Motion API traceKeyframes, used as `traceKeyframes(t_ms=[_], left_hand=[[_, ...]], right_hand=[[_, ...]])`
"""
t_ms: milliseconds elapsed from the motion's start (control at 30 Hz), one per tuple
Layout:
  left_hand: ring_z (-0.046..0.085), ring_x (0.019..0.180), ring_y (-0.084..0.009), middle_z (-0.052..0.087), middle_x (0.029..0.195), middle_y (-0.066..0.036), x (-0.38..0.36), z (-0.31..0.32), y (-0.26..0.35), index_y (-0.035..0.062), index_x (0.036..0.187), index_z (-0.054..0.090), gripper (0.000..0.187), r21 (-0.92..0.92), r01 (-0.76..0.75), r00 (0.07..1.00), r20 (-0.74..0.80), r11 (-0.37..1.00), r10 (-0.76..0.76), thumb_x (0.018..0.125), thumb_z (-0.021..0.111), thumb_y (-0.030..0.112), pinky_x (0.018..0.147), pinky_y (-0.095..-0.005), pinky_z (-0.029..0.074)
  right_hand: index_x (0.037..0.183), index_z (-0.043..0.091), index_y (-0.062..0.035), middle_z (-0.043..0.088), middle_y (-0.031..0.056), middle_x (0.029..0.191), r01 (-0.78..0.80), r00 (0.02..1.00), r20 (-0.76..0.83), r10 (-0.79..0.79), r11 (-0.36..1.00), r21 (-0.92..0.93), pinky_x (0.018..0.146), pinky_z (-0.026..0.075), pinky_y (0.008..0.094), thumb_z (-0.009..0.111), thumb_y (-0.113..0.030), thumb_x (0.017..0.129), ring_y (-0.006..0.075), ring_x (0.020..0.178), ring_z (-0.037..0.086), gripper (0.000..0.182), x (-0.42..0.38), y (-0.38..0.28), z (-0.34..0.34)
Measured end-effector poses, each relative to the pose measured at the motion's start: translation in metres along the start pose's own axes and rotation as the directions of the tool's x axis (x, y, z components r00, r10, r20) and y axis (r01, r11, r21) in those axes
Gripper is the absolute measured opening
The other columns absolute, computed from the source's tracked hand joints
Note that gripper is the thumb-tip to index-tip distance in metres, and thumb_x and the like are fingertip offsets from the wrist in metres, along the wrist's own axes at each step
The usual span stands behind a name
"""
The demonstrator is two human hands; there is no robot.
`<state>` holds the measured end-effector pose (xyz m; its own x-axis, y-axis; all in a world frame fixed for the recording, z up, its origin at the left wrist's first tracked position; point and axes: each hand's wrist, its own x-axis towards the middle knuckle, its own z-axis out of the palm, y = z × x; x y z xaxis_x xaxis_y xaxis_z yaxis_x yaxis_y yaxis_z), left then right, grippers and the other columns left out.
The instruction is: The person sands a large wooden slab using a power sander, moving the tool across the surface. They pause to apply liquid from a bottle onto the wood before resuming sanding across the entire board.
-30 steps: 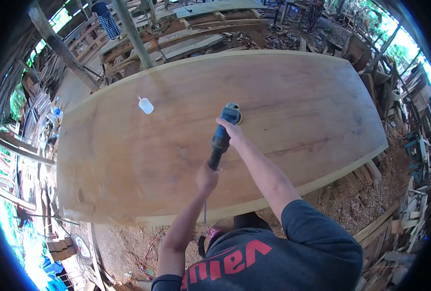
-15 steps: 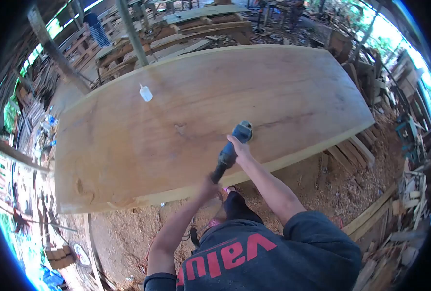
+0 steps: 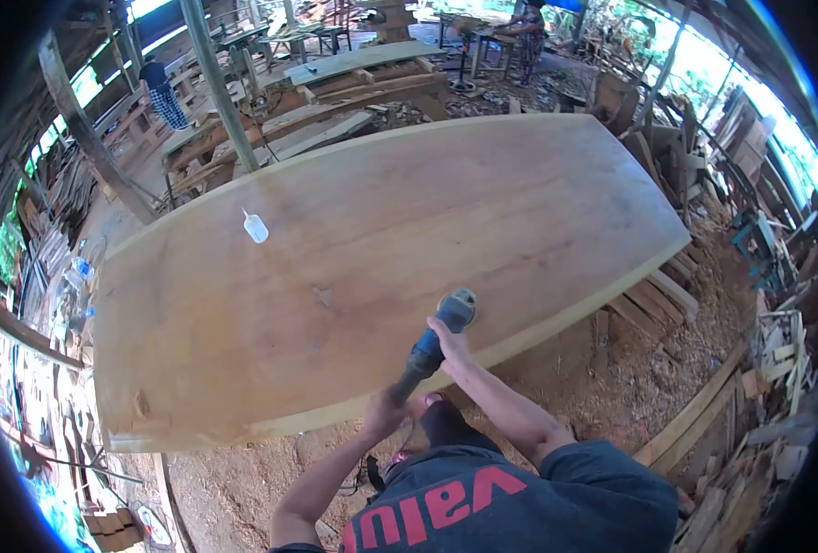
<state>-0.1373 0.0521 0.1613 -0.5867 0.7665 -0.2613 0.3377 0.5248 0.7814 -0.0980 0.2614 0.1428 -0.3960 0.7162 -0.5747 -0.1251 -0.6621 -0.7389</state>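
1. The step in hand looks like sanding the top of the big wooden slab [image 3: 381,230], with the pass now at its near edge.
2. The sander [image 3: 435,336] lies tilted on the slab just inside that near edge, its round head [image 3: 458,306] flat on the wood and its handle reaching back off the edge toward the person.
3. The right hand [image 3: 446,343] has its grip closed over the sander's body just behind the head; the left hand [image 3: 386,412] has its grip closed on the tail of the handle, below the slab's edge.
4. A small white bottle [image 3: 255,227] stands on the slab well apart from the sander, toward the far left.
5. The next move, as I judge it, calls for keeping the head flat while it is guided along or back from the edge, so that it neither tips over the rim nor digs in, with both hands firm.
6. Sawdust covers the ground [image 3: 630,378] beside the slab; another person [image 3: 162,90] stands far off at the back left.
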Motion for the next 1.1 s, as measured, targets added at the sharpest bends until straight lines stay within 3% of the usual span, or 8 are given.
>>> traceKeyframes(t_ms=[200,267,467,600,767,833,1000,1100], left_hand=[[0.065,0.085,-0.0398,0.067,0.087,-0.021,0.083,-0.007,-0.004,0.0014,0.100,0.062,0.036,-0.079,0.203,0.966,-0.147,0.976,-0.213,0.073,0.068,0.024,0.073,-0.0468,0.050],[0.061,0.059,-0.0189,0.060,0.066,-0.009,0.123,-0.002,-0.010,0.0010,0.096,0.057,0.036,-0.144,0.097,0.941,-0.310,0.985,-0.138,0.071,0.074,0.021,0.057,-0.0352,0.048],[0.061,0.057,-0.0176,0.060,0.065,-0.008,0.201,-0.006,0.031,-0.0002,0.096,0.057,0.036,-0.238,0.192,0.915,-0.307,0.952,-0.261,0.071,0.074,0.019,0.054,-0.0337,0.049],[0.061,0.057,-0.0170,0.061,0.066,-0.008,0.185,-0.006,0.087,-0.0008,0.097,0.057,0.037,-0.303,0.193,0.939,-0.217,0.933,-0.265,0.072,0.074,0.019,0.055,-0.0325,0.049],[0.063,0.060,-0.0176,0.061,0.070,-0.010,0.150,0.060,0.076,-0.0022,0.098,0.054,0.043,-0.342,0.064,0.980,-0.153,0.937,-0.123,0.072,0.078,0.024,0.056,-0.0332,0.050],[0.063,0.075,-0.0273,0.062,0.081,-0.018,0.127,0.073,0.090,-0.0026,0.102,0.054,0.049,-0.351,0.203,0.976,-0.005,0.914,-0.219,0.071,0.078,0.028,0.067,-0.0398,0.048],[0.063,0.076,-0.0297,0.061,0.080,-0.020,0.074,0.089,0.086,-0.0023,0.099,0.052,0.048,-0.333,0.175,0.976,-0.062,0.926,-0.207,0.073,0.077,0.030,0.069,-0.0414,0.048],[0.062,0.077,-0.0304,0.061,0.081,-0.020,0.052,0.097,0.075,-0.0023,0.099,0.052,0.046,-0.353,0.160,0.976,-0.083,0.922,-0.202,0.074,0.076,0.029,0.070,-0.0421,0.048]], right_hand=[[0.088,0.060,-0.0072,0.058,0.0022,0.080,0.013,0.984,0.178,0.008,0.993,-0.118,0.063,0.050,0.0327,0.082,-0.023,0.070,0.0147,0.068,0.058,0.033,0.058,-0.039,0.095],[0.083,0.062,-0.0073,0.060,0.0011,0.078,0.013,0.960,0.280,0.023,0.992,-0.126,0.062,0.049,0.0310,0.083,-0.024,0.069,0.0131,0.067,0.058,0.030,0.084,-0.058,0.124],[0.086,0.065,-0.0030,0.062,0.0033,0.080,0.026,0.980,0.195,0.035,0.952,-0.306,0.059,0.048,0.0322,0.083,-0.027,0.067,0.0142,0.068,0.059,0.035,0.162,-0.089,0.159],[0.091,0.064,0.0001,0.063,0.0065,0.084,0.034,0.992,0.129,0.009,0.946,-0.323,0.061,0.050,0.0335,0.084,-0.032,0.064,0.0173,0.067,0.060,0.047,0.175,-0.101,0.126],[0.096,0.063,0.0010,0.064,0.0090,0.086,-0.009,0.988,0.136,0.069,0.916,-0.401,0.064,0.053,0.0368,0.084,-0.035,0.063,0.0205,0.070,0.063,0.053,0.137,-0.123,0.057],[0.095,0.062,-0.0004,0.063,0.0092,0.085,-0.013,0.979,0.178,0.100,0.900,-0.436,0.064,0.054,0.0368,0.084,-0.035,0.064,0.0201,0.070,0.063,0.051,0.121,-0.121,0.035],[0.091,0.063,-0.0039,0.063,0.0060,0.082,-0.023,0.977,0.184,0.108,0.911,-0.413,0.063,0.053,0.0345,0.083,-0.031,0.067,0.0162,0.067,0.062,0.041,0.076,-0.104,0.005],[0.093,0.058,-0.0080,0.057,0.0021,0.080,0.024,0.948,0.300,0.102,0.920,-0.390,0.059,0.050,0.0336,0.079,-0.027,0.073,0.0139,0.067,0.058,0.034,0.066,-0.084,-0.002]])
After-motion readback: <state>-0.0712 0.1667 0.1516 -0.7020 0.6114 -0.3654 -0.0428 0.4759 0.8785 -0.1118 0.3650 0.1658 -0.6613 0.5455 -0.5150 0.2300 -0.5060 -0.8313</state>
